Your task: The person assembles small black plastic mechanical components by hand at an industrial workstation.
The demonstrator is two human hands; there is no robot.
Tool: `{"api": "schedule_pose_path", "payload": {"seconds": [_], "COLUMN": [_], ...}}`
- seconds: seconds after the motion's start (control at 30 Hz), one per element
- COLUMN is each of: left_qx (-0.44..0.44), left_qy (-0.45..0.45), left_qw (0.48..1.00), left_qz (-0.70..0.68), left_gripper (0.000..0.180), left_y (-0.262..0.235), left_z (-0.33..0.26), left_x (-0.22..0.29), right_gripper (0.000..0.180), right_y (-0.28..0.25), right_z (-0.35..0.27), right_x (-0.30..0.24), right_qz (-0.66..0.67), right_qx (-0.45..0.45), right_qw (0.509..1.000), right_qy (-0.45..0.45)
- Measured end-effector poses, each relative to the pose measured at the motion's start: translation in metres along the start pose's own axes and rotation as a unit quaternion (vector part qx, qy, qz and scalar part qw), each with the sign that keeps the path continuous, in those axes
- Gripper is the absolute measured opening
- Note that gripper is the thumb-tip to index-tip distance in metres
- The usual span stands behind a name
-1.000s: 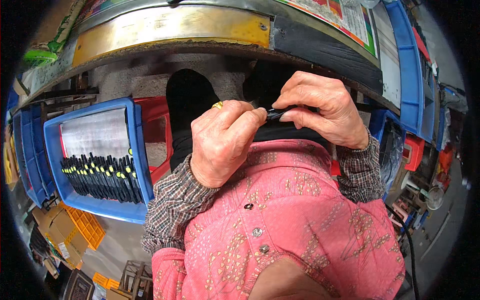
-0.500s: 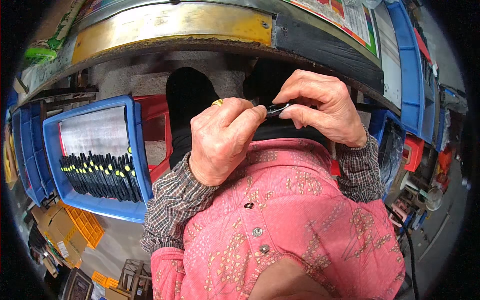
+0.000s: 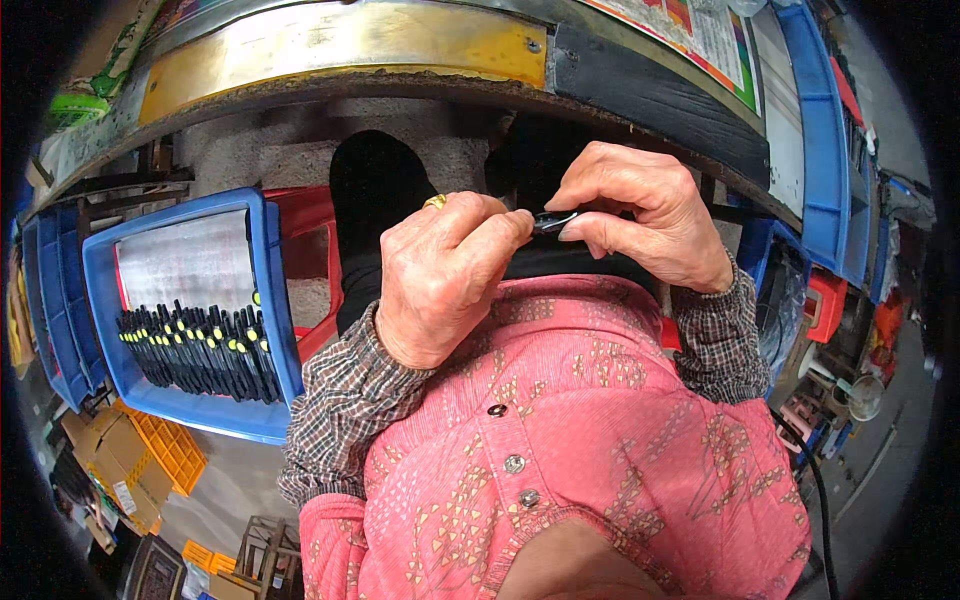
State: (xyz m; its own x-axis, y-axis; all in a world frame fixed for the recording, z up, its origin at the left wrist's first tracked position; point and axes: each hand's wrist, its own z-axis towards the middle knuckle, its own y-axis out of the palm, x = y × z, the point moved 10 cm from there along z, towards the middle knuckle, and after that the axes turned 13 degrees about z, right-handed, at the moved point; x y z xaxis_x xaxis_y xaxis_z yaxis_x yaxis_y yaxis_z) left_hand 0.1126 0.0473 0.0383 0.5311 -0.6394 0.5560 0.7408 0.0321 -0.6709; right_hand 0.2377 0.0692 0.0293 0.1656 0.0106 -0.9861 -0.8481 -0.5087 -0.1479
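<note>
Over my lap, my two hands meet on a small black piece with a shiny metal edge point(image 3: 552, 221). The thumb and fingertips of my left hand point(image 3: 440, 275), which wears a gold ring, pinch its left end. My right hand point(image 3: 650, 215) grips the other end between thumb and forefinger, its remaining fingers curled behind. Fingers cover most of the piece, so its exact kind does not show. To my left, a blue plastic bin point(image 3: 190, 412) holds a row of slim black tools with yellow-green dots point(image 3: 200, 345), beside a pale sheet point(image 3: 190, 260).
A worn bench edge with a yellowish metal strip point(image 3: 340, 45) runs in front of my knees. Red plastic point(image 3: 318, 290) shows beside the left bin. More blue bins point(image 3: 825, 140) stand at the right. Behind on the left lie a cardboard box point(image 3: 120, 465) and an orange crate point(image 3: 165, 445).
Both hands keep the same grip on the black piece, with barely any movement. The whole view has shifted very slightly.
</note>
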Motion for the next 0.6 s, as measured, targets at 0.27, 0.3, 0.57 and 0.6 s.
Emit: {"api": "schedule_pose_path", "payload": {"seconds": [0.27, 0.3, 0.57, 0.6], "left_qx": [-0.009, -0.013, -0.007, -0.005], "left_qy": [-0.016, -0.020, -0.027, -0.032], "left_qw": [1.000, 0.999, 0.998, 0.998], "left_qz": [-0.021, -0.024, -0.047, -0.053], "left_gripper": [0.022, 0.023, 0.019, 0.020], "left_y": [0.003, 0.004, 0.009, 0.009], "left_z": [0.000, 0.000, -0.003, -0.004], "left_x": [-0.004, -0.005, -0.010, -0.011], "right_gripper": [0.012, 0.012, 0.013, 0.013], "right_y": [0.002, 0.002, 0.007, 0.008], "right_z": [-0.002, -0.001, 0.000, 0.000], "right_x": [-0.005, -0.005, -0.004, -0.004], "right_qz": [-0.041, -0.041, -0.050, -0.050], "right_qx": [0.000, 0.000, -0.008, -0.008], "right_qw": [0.998, 0.998, 0.996, 0.997], "right_qy": [-0.044, -0.044, -0.067, -0.067]}}
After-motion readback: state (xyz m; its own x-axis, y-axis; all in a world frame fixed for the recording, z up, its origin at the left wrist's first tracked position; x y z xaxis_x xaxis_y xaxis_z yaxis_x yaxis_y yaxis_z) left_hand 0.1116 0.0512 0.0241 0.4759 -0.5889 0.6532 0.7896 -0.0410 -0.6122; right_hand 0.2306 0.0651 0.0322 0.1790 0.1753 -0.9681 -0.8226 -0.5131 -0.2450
